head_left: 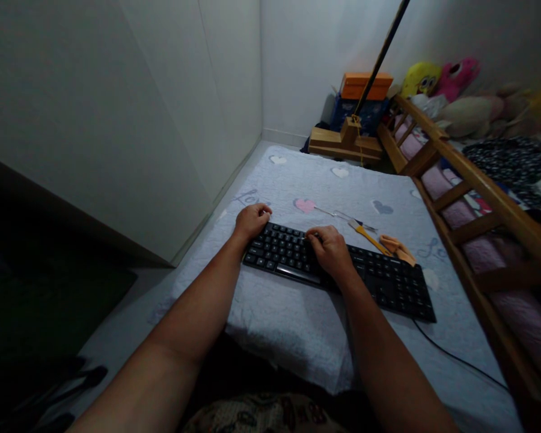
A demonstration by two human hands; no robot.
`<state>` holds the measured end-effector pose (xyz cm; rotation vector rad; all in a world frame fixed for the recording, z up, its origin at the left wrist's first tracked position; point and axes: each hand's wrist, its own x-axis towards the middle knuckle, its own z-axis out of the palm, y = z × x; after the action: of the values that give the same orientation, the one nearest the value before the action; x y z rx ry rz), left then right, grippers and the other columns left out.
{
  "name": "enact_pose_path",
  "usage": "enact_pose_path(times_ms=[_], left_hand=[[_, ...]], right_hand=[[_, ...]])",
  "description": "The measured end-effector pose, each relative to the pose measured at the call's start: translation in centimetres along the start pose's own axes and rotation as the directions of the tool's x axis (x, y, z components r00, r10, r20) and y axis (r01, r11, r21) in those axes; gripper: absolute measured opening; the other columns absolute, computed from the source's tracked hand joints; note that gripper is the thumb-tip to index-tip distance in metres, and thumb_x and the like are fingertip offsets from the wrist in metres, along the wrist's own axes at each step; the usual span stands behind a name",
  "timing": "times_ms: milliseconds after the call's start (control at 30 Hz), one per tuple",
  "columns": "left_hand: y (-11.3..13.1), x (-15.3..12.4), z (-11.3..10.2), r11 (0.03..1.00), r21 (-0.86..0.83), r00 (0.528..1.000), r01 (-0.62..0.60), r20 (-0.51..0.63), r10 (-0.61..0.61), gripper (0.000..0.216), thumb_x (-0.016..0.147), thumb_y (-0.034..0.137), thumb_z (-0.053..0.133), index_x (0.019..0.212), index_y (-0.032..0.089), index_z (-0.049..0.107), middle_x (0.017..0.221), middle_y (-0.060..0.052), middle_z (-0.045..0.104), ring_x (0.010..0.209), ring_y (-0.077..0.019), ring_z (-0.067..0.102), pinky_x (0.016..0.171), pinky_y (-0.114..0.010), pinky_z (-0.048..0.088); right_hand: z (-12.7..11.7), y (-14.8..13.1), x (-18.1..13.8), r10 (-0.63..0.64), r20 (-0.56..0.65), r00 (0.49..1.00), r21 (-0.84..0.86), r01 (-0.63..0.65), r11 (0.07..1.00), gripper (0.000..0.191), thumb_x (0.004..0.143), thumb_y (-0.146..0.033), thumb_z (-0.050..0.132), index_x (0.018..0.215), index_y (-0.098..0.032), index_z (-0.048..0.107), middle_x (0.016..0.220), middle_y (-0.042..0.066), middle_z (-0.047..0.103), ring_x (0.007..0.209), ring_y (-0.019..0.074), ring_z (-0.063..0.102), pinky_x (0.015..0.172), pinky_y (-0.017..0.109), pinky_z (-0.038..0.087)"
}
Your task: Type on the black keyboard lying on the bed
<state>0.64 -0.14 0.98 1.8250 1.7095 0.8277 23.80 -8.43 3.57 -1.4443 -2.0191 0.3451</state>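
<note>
A black computer keyboard (297,273) lies at a slant on the cloth-covered table in the head view. At its far left corner my left hand (251,221) is closed, fingers curled over the edge and steadying it. My right hand (331,248) is over the middle keys, thumb and fingers pinched together. A tiny pale tip shows at those fingertips; what it belongs to is hidden. Behind the keyboard lie a yellow-handled brush (370,237) and thin metal tools (342,215). A folded orange cloth (397,246) touches the keyboard's back edge.
The keyboard's cable (460,358) runs off to the right across the light patterned tablecloth (270,325). A wooden bed rail (482,180) borders the right side, with plush toys beyond it. On the left stands a pale cabinet (162,108). An orange box (365,86) and a wooden stand (342,144) are behind.
</note>
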Motion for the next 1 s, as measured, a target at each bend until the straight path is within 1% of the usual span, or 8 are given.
enact_pose_path(times_ms=[267, 633, 1000], left_hand=[[-0.07, 0.05, 0.02, 1.000, -0.010, 1.000, 0.001, -0.001, -0.001, 0.025, 0.074, 0.027, 0.053, 0.088, 0.019, 0.073, 0.072, -0.001, 0.066, 0.071, -0.0163, 0.057, 0.066, -0.027, 0.042], [0.00, -0.03, -0.02, 1.000, -0.015, 1.000, 0.001, -0.003, -0.001, 0.025, 0.074, 0.028, 0.054, 0.087, 0.019, 0.072, 0.072, -0.002, 0.065, 0.070, -0.0162, 0.056, 0.065, -0.027, 0.040], [0.02, -0.01, -0.05, 1.000, -0.017, 1.000, -0.008, 0.000, 0.008, 0.025, 0.074, 0.027, 0.053, 0.088, 0.018, 0.072, 0.070, -0.002, 0.065, 0.069, -0.0159, 0.057, 0.063, -0.027, 0.039]], right_hand=[[-0.07, -0.07, -0.14, 0.007, -0.013, 1.000, 0.013, -0.007, 1.000, 0.018, 0.088, -0.020, 0.051, 0.086, -0.023, 0.069, 0.088, 0.006, 0.071, 0.090, 0.0242, 0.059, 0.084, 0.038, 0.044], [0.57, -0.63, 0.11, -0.016, 0.014, 1.000, 0.037, 0.016, 0.999, 0.018, 0.088, -0.019, 0.052, 0.087, -0.023, 0.070, 0.092, 0.006, 0.072, 0.093, 0.0246, 0.058, 0.087, 0.039, 0.044], [-0.13, 0.13, -0.26, -0.003, -0.023, 1.000, 0.016, 0.003, 1.000, 0.017, 0.089, -0.020, 0.052, 0.086, -0.023, 0.069, 0.090, 0.006, 0.071, 0.091, 0.0240, 0.059, 0.085, 0.038, 0.044]])
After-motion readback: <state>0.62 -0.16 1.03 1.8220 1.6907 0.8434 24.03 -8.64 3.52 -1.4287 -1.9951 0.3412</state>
